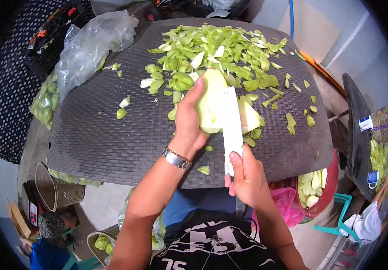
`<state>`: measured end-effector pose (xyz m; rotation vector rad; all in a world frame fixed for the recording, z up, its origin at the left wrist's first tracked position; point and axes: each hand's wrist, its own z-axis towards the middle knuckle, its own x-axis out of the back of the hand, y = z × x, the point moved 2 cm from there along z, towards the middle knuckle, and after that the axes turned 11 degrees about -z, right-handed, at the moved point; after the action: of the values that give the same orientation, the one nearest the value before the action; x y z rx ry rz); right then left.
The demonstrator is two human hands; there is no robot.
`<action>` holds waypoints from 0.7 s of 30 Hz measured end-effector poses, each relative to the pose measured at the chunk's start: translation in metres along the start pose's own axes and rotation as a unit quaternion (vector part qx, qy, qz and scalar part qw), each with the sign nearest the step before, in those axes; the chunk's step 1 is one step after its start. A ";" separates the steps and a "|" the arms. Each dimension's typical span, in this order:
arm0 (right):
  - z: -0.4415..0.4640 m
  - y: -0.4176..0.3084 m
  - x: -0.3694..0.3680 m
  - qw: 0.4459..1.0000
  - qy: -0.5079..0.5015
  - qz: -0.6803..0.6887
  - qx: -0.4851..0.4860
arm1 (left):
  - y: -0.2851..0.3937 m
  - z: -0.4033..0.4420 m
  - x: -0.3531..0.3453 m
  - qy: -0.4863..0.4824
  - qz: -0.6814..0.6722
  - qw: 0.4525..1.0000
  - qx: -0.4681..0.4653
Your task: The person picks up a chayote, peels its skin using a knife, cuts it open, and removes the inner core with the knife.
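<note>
My left hand (188, 117), with a metal watch on the wrist, is wrapped around a large peeled pale-green vegetable (211, 101) whose exact kind I cannot tell. My right hand (245, 173) grips a broad, pale-bladed knife (232, 121), its blade pointing away from me along the vegetable's right side. Just right of the blade is another pale cut piece (249, 118); whether it is attached to the held vegetable is hidden. Beneath and beyond both hands, green peelings (221, 49) lie heaped on the dark woven-pattern table (113, 148).
A clear plastic bag (97, 45) lies at the table's left edge, beside a bag of green produce (47, 101). A red basin (331, 180) with pale cut pieces stands below right, near a pink bag (286, 204). A perforated basket (61, 189) is lower left. Other people sit at both sides.
</note>
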<state>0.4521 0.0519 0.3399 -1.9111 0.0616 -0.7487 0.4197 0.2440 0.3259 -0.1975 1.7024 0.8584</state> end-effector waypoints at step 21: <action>-0.001 -0.006 0.001 0.999 0.006 0.024 0.020 | -0.006 -0.004 0.001 -0.073 0.019 0.994 -0.076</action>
<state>0.4503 0.0535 0.3461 -1.8608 0.0984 -0.7236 0.4195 0.2371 0.3224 -0.2008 1.5100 1.0067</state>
